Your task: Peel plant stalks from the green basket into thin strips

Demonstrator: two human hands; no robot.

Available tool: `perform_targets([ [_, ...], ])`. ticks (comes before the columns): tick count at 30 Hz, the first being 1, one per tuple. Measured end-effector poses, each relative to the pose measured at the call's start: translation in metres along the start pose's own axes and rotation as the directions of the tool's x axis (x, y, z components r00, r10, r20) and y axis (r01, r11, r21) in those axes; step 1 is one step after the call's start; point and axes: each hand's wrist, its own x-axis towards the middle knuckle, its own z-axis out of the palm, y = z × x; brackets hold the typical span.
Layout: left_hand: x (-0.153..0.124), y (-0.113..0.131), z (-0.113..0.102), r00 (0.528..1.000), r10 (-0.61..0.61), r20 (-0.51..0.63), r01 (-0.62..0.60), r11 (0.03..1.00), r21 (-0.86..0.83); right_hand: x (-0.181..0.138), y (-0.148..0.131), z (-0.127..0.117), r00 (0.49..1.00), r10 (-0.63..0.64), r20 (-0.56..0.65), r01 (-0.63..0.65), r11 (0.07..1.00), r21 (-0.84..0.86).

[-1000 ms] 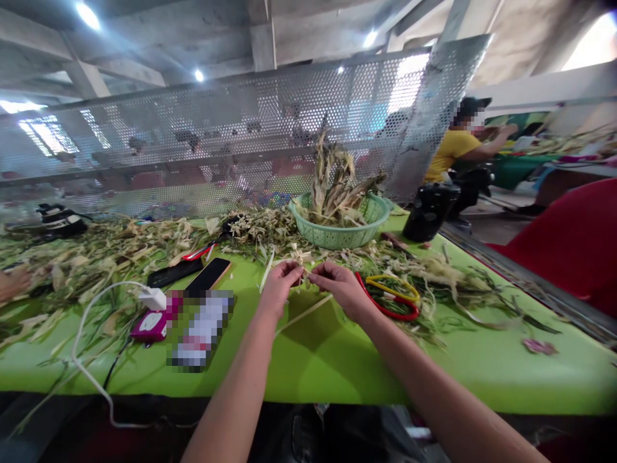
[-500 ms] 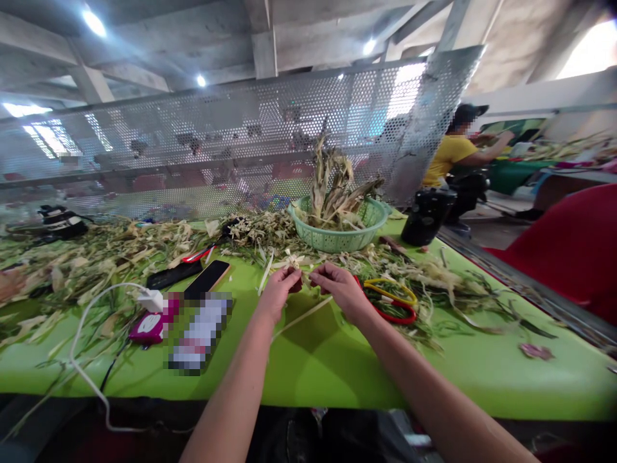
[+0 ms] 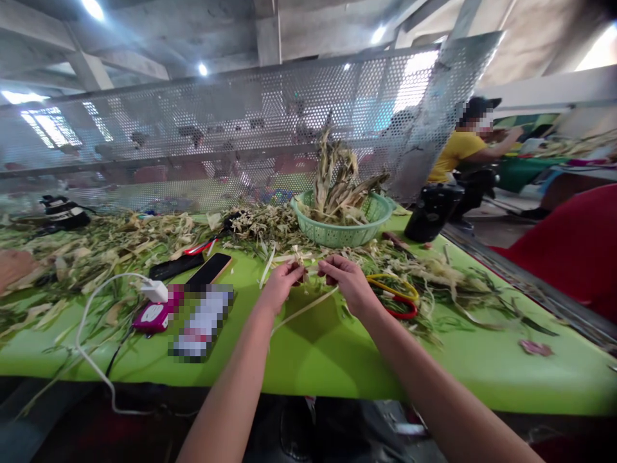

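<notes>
My left hand is closed in a pinch on a small knotted bunch of pale dried husk, whose ends stick up above the fingertips. Just to its right, my right hand is also pinched; a thin pale strand seems to run from it to the bunch, though the fingers partly hide it. A longer husk strip slants below both hands over the green tabletop. Close to the right wrist lie scissors with red and yellow handles, partly covered by the hand.
Behind the hands stands a green basket of dried husks. Husk scraps spread across the table. At left lie a phone, a magenta box with a white plug, and another person's hand. A black container stands at right.
My hands have drawn slightly apart, the right one shifting a little to the right. Both remain pinched. The whole view has tilted and shifted slightly.
</notes>
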Motion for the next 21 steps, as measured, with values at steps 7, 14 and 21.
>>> perform_targets([
  [7,0.0012,-0.0050,-0.0044,0.999,-0.039,0.032,0.040,0.999,-0.036,0.0016,0.0012,-0.0021,0.997,0.067,-0.034,-0.065,0.995,0.081],
  [14,0.0007,-0.0047,-0.0051,0.979,-0.038,0.198,0.046,0.998,-0.038,0.0028,0.0012,-0.0022,0.988,0.134,-0.079,-0.116,0.973,0.200],
  [21,0.0027,-0.0047,-0.0058,0.992,-0.025,0.126,0.027,1.000,-0.015,0.0022,-0.0047,-0.0028,0.983,0.180,0.028,-0.176,0.900,0.398],
])
